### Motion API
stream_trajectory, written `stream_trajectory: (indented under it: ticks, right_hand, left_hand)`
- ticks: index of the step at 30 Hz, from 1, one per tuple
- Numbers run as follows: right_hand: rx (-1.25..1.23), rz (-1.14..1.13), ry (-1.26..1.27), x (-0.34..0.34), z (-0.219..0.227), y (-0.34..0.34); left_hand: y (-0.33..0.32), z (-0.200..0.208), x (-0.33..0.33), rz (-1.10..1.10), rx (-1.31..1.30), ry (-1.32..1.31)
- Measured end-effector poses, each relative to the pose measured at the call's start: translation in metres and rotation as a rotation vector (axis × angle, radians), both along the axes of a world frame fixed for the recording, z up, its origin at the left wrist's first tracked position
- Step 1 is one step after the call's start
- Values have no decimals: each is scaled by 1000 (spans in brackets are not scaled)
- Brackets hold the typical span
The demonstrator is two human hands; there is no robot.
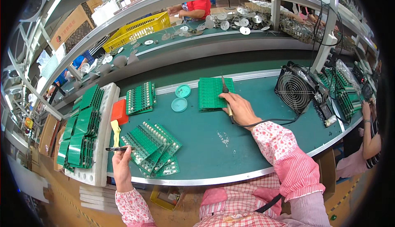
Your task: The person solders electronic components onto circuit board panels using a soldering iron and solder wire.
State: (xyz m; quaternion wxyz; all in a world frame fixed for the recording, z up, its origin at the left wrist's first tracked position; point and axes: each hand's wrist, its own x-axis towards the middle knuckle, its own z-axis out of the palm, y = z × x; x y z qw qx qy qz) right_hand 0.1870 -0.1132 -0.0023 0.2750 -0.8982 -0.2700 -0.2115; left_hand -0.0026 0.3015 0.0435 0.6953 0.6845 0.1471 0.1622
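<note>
My right hand (243, 111) grips a soldering iron (225, 89) like a pen, its tip pointing up and away from me. The iron is over a green circuit board panel (209, 94) at the middle of the bench; whether the tip touches it I cannot tell. A cord runs from the iron's handle off to the right. Near the bench's left front, my left hand (122, 169) pinches dark tweezers (115, 149), held sideways. Just right of them lies a fanned pile of circuit boards (152, 147) with small parts on them.
At the left, a white foam tray (108, 136) bears stacked boards. Nearby are a red box (119, 112), a yellow strip (116, 133) and another board stack (139, 99). Two teal round dishes (179, 105) sit mid-bench. White crumbs (223, 138) lie in front; a fan (293, 89) stands right.
</note>
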Motion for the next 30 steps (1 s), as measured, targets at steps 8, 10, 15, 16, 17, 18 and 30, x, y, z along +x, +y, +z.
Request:
stream_trajectory:
  ticks: [8, 10, 15, 16, 17, 18, 30]
  right_hand:
    - [-112, 123, -190, -1, 25, -17]
    - [-80, 121, -240, 3, 31, -19]
    - [76, 14, -434, 3, 74, -34]
    - [64, -7, -450, 3, 82, -39]
    - [62, -20, -464, 1, 92, -42]
    - [52, -15, -473, -3, 102, -48]
    - [139, 29, 297, -162, 150, -115]
  left_hand:
    - [-8, 2, -11, 47, 173, 20]
    - [-5, -4, -12, 64, 162, 29]
    - [-22, -4, -19, 259, 148, -41]
    - [-28, -4, -19, 259, 172, -96]
    - [-39, 1, -21, 250, 164, -91]
    - [-54, 9, -23, 314, 276, -171]
    - [-175, -9, -18, -136, 835, -376]
